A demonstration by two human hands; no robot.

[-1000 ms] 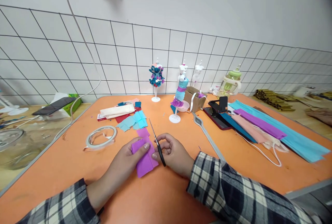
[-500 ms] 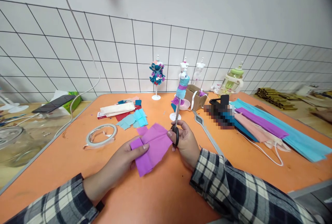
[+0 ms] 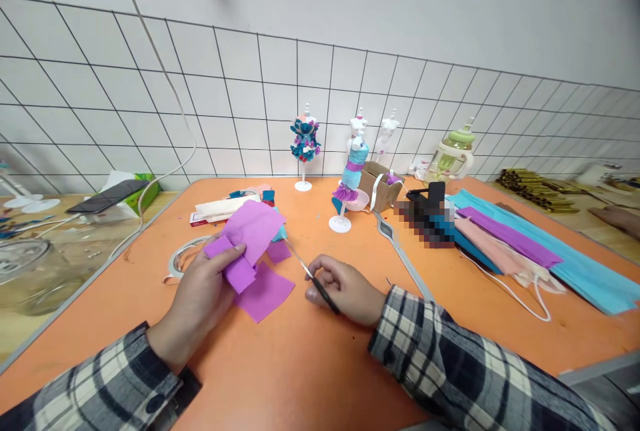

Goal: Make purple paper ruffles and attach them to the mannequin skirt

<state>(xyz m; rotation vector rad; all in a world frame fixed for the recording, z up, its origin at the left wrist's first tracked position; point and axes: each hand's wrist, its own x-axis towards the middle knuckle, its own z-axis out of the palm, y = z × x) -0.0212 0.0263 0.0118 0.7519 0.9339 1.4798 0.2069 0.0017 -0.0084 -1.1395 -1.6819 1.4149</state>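
Note:
My left hand (image 3: 203,294) grips a folded piece of purple crepe paper (image 3: 247,234) and holds it lifted off the orange table (image 3: 310,378). A cut purple square (image 3: 263,292) lies flat just below it, with a smaller purple scrap (image 3: 278,251) beside. My right hand (image 3: 345,288) rests on the table, closed round black-handled scissors (image 3: 314,278) whose blades point up and left toward the paper.
A tape roll (image 3: 181,259) lies left of my hand. Paper scraps (image 3: 220,208), three small mannequins (image 3: 350,174), a cardboard box (image 3: 377,186), a metal ruler (image 3: 403,261) and long crepe strips (image 3: 520,244) lie beyond. A phone (image 3: 107,196) sits far left.
My left hand lifted the purple paper up and to the left, leaving a cut square on the table. My right hand lowered the scissors from upright to the table.

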